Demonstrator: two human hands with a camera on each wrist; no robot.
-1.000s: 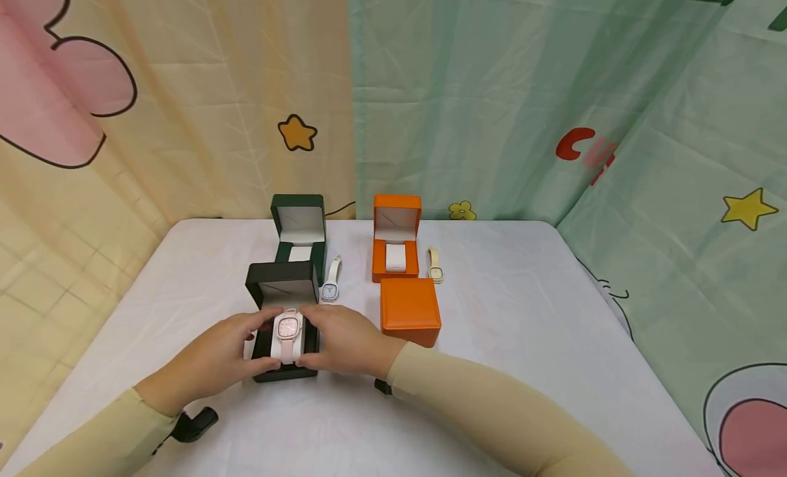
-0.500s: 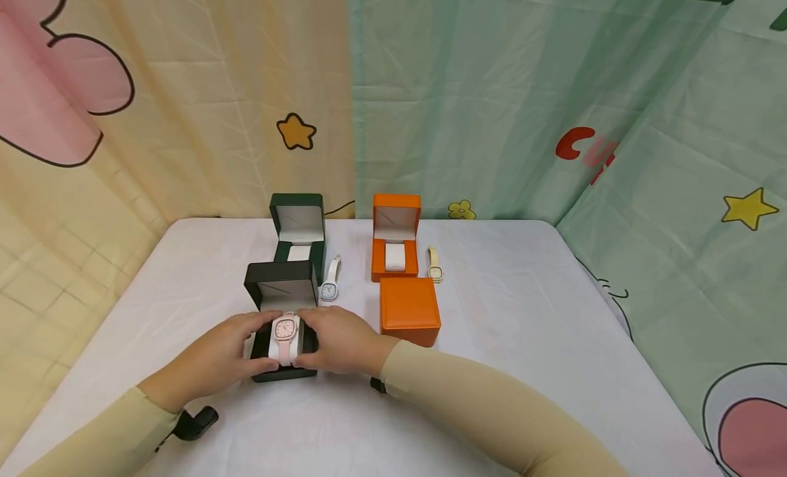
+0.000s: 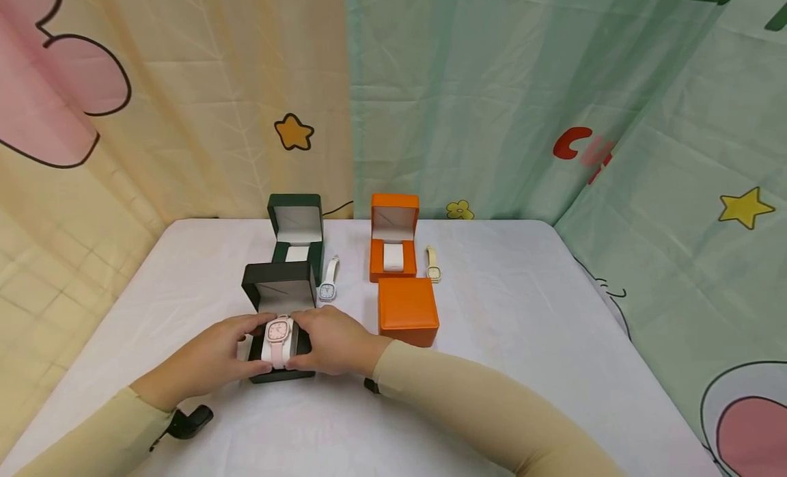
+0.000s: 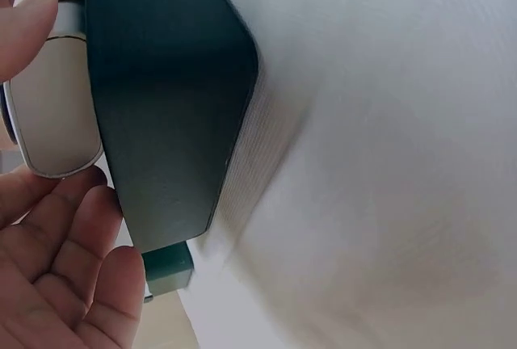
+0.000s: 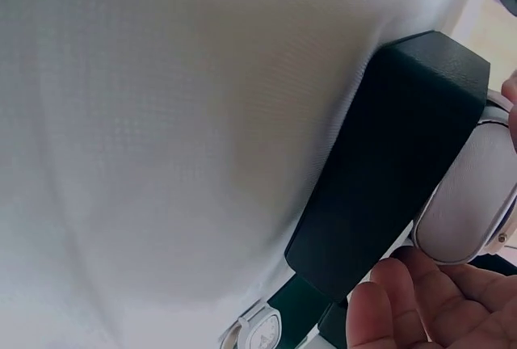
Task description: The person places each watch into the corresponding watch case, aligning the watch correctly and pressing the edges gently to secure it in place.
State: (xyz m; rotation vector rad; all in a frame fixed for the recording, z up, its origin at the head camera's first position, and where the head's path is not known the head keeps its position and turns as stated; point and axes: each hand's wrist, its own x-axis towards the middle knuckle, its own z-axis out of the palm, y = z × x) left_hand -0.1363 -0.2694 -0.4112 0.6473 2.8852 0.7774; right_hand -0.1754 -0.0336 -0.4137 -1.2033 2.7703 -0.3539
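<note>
A pink wristwatch (image 3: 278,331) is wrapped round a white watch cushion (image 3: 267,351). Thumb and fingers of my left hand (image 3: 209,354) grip the cushion's left end, while my right hand (image 3: 335,340) grips the other end. Cushion and watch are at the opening of a dark watch box (image 3: 279,277), whose lid stands up behind them. In the left wrist view, the cushion's rounded end (image 4: 56,107) sticks out above the box wall (image 4: 170,107). The right wrist view likewise shows the opposite end (image 5: 468,195) standing proud of the box. How deep the cushion sits is hidden.
Behind stands an open green watch box (image 3: 296,221), with a white watch (image 3: 328,285) beside it. To the right are an open orange box (image 3: 394,210) with a bare cushion, a closed orange box (image 3: 408,306) and a cream-strapped watch (image 3: 433,265). White cloth covers the table (image 3: 504,326).
Both hands keep hold of the cushion. The watch and cushion have shifted slightly left and towards me within the box, and tilt a little more. The view has drifted slightly too.
</note>
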